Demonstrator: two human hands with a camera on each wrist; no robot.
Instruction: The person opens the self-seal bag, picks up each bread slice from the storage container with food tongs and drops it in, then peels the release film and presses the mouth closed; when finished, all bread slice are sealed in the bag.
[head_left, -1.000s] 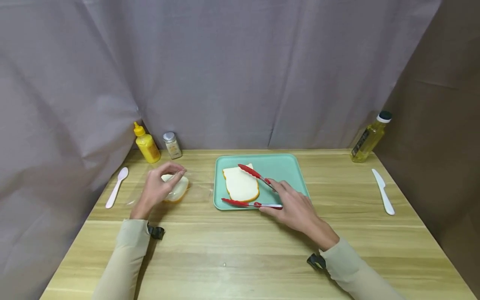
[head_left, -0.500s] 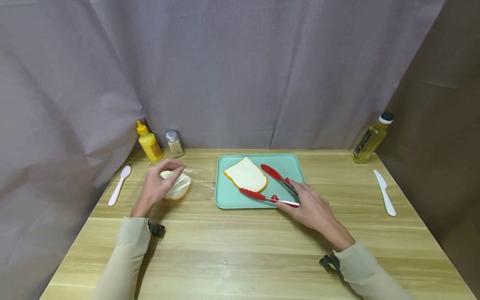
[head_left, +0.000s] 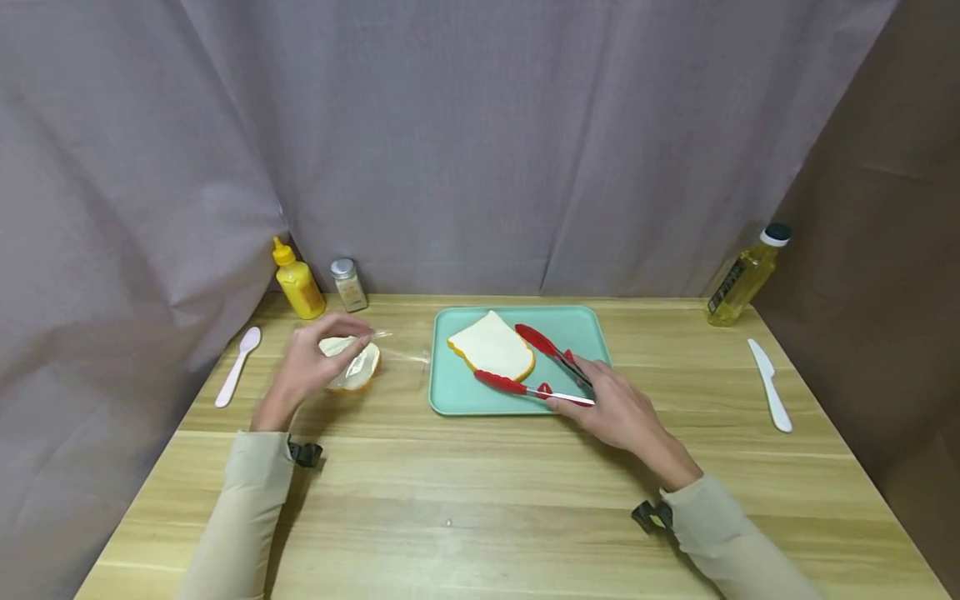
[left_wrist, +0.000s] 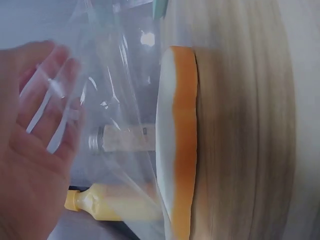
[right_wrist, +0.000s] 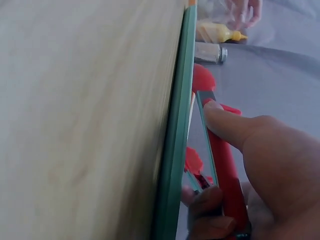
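Observation:
My left hand (head_left: pixel 318 362) pinches a clear plastic film (head_left: pixel 408 358) between thumb and fingertips, raised over a bread slice (head_left: pixel 360 371) on the left of the table. In the left wrist view the film (left_wrist: pixel 117 85) hangs between the hand and the slice's orange crust (left_wrist: pixel 185 140). My right hand (head_left: pixel 618 408) grips red-tipped metal tongs (head_left: pixel 551 396), thumb along one arm. The tongs' arms stand apart over a green tray (head_left: pixel 450 402). A second bread slice (head_left: pixel 491 346) lies turned at an angle on the tray, its right side close to the tongs' red tips.
A yellow squeeze bottle (head_left: pixel 300 287) and a shaker jar (head_left: pixel 349 287) stand at the back left, with a white spoon (head_left: pixel 238 367) before them. On the right are an oil bottle (head_left: pixel 741 279) and a white knife (head_left: pixel 770 385). A grey curtain (head_left: pixel 420 150) closes the back.
The tongs have drawn back to the right from around the slice on the tray, and that slice has turned, one corner now pointing to the back. The left hand keeps the film with little movement.

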